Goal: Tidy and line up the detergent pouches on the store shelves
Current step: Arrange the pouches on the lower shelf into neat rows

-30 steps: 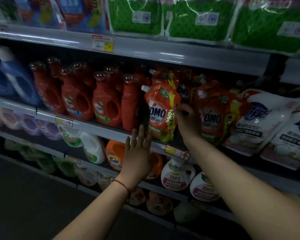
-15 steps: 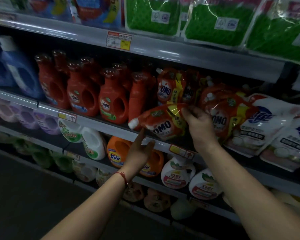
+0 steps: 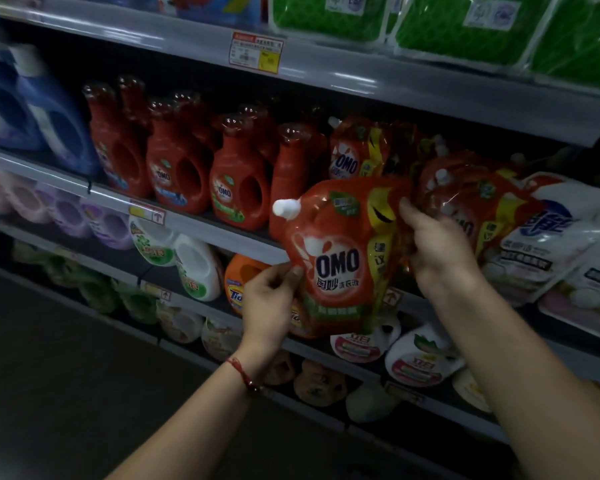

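Observation:
A red OMO detergent pouch [image 3: 336,258] with a white spout cap is held upright in front of the middle shelf edge [image 3: 194,230]. My left hand [image 3: 271,299] pinches its lower left edge. My right hand [image 3: 433,247] grips its right side, fingers curled behind it. Another OMO pouch [image 3: 354,157] stands on the shelf behind, and several more [image 3: 471,199] lean in a loose pile to the right of my right hand.
Red OMO bottles [image 3: 236,181] fill the shelf to the left, with blue bottles [image 3: 32,112] beyond. White and blue pouches [image 3: 548,244] lie slumped at the right. Green packs [image 3: 465,26] sit on the top shelf. Tide and white bottles [image 3: 194,268] stand below.
The pouch stood on the shelf, tipped sideways, and is now pulled out and upright in front of the shelf. My left hand rose from below and took its lower edge.

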The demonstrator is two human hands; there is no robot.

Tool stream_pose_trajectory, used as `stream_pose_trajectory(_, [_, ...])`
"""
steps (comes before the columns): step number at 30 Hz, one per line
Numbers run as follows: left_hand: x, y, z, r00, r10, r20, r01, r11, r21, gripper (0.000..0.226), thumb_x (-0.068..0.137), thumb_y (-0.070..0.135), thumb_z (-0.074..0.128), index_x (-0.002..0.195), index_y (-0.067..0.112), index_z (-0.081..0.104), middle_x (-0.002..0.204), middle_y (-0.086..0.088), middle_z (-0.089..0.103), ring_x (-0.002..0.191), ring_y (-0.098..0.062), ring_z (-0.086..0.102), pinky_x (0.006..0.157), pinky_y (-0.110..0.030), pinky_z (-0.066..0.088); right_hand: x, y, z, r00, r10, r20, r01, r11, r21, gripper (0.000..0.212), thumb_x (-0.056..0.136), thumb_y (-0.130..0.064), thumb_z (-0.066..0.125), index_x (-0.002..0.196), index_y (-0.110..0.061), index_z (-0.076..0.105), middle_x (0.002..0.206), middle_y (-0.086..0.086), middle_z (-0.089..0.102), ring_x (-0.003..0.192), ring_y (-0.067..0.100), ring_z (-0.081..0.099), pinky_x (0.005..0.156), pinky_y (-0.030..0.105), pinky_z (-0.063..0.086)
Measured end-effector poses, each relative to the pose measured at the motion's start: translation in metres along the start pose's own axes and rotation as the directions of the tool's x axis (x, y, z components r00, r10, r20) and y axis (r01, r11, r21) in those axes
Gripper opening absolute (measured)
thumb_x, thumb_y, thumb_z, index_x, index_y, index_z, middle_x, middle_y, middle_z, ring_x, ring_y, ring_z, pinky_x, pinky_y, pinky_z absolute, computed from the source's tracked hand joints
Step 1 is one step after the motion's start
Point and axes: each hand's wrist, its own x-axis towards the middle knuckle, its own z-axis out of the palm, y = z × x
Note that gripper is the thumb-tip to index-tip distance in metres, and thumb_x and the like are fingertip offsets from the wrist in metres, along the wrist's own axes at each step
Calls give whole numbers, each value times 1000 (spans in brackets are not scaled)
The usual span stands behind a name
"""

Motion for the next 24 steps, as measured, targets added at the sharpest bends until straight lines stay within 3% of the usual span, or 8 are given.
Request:
stream_pose_trajectory(2, [0, 5, -9, 996, 91, 22, -93, 992, 85, 13, 96, 19, 65, 97, 13, 76, 93, 1, 77, 91, -17, 73, 81, -35, 58, 2, 10, -5, 986, 110, -126, -93, 987, 133, 1, 91, -20, 67, 92, -20, 67, 84, -5, 71, 56, 2, 65, 45, 16, 47])
stream_pose_trajectory(4, [1, 9, -15, 987, 154, 38, -159, 968, 195, 12, 96, 19, 65, 93, 17, 76, 88, 6, 77, 86, -11, 72, 76, -29, 57, 3, 21, -10, 960, 194, -200, -149, 964, 222, 10, 90, -13, 67, 86, -21, 63, 76, -7, 66, 45, -1, 57, 40, 14, 41])
stream_pose_trajectory(9, [20, 19, -18, 989, 143, 48, -151, 936, 319, 15, 94, 26, 65, 83, 23, 75, 81, 10, 75, 78, -6, 70, 70, -27, 55, 4, 29, -15, 962, 204, -181, -156, 957, 244, 8, 89, -15, 69, 86, -20, 63, 78, -7, 67, 60, 5, 57, 43, 15, 43])
stream_pose_trajectory(11, [30, 29, -12, 989, 144, 46, -151, 923, 355, 17, 94, 30, 65, 82, 24, 74, 77, 10, 73, 72, -1, 67, 65, -23, 52, 5, 24, -17, 970, 154, -186, -109, 966, 235, 5, 89, -17, 70, 89, -20, 66, 84, -5, 72, 69, 9, 67, 53, 19, 52])
stream_pose_trajectory(14, [49, 44, 4, 990, 118, 79, -134, 957, 258, 17, 97, 23, 62, 86, 16, 72, 78, 6, 71, 66, 4, 65, 59, -11, 47, 9, 17, -21, 978, 48, -203, -14, 987, 163, 3, 91, -22, 68, 87, -21, 69, 82, -6, 73, 77, 13, 70, 68, 28, 55])
stream_pose_trajectory(17, [73, 49, 25, 986, 96, 135, -116, 982, 150, 18, 99, 22, 61, 83, 17, 69, 74, 0, 68, 66, -12, 64, 63, -26, 52, 18, 9, -25, 974, -21, -225, 57, 987, 153, 9, 92, -22, 66, 83, -21, 68, 80, -5, 70, 77, 14, 66, 71, 27, 54])
stream_pose_trajectory(21, [99, 41, 52, 988, 69, 136, -74, 997, 33, 23, 99, 15, 58, 78, 17, 67, 73, -3, 65, 73, -19, 62, 72, -36, 53, 39, 9, -25, 976, -64, -210, 96, 984, 149, 2, 91, -25, 68, 93, -24, 68, 107, 0, 71, 102, 18, 68, 90, 34, 54])
stream_pose_trajectory(24, [113, 24, 62, 995, 27, 97, -29, 999, 18, 30, 99, 12, 58, 73, 23, 70, 75, -8, 65, 78, -24, 61, 82, -48, 54, 53, 17, -17, 976, -87, -200, 110, 988, 105, 5, 92, -29, 65, 97, -29, 63, 108, -6, 68, 102, 12, 67, 94, 33, 53])
